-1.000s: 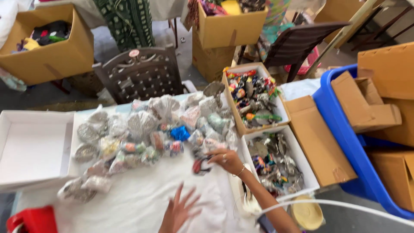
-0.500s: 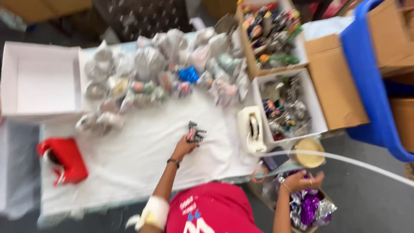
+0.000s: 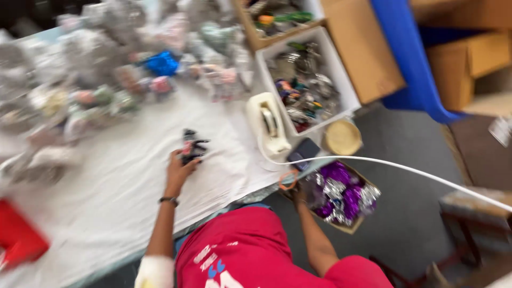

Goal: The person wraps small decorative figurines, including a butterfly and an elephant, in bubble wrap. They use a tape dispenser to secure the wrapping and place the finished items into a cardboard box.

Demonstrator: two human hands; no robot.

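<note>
Left hand: the left hand (image 3: pixel 180 169) lies on the white table covering (image 3: pixel 106 213), forearm stretched up and away from the body, a dark band at the wrist; the fingers are closed round a small dark bundle of trinkets (image 3: pixel 191 146) at the fingertips.
Right hand: the right hand (image 3: pixel 298 198) reaches down past the table edge to an open cardboard box (image 3: pixel 349 226) below; it is blurred and partly behind shiny wrap, so whether the fingers are apart or together cannot be told.
Box by right hand: holds purple and silver foil packets (image 3: pixel 341 194), crinkled and glossy.
Held bundle: on the covering, near the table's middle, well short of the bag pile.
Bag pile: clear plastic bags (image 3: pixel 106 69) of small items, one bright blue bag (image 3: pixel 161 63) among them, spread over the far half of the table; blurred.
White tray: a rectangular white box (image 3: pixel 306 80) at the right table edge, full of mixed metal and coloured pieces.
Tape dispenser: cream-coloured dispenser (image 3: pixel 269 125) just left of the white box.
Round lid: a tan disc (image 3: pixel 343 137) at the table corner.
Blue bin: a large blue tub (image 3: pixel 413 58) on the floor at right, with brown cartons (image 3: pixel 469 58) in and beside it.
Red item: a red object (image 3: pixel 18 240) at the near left edge.
</note>
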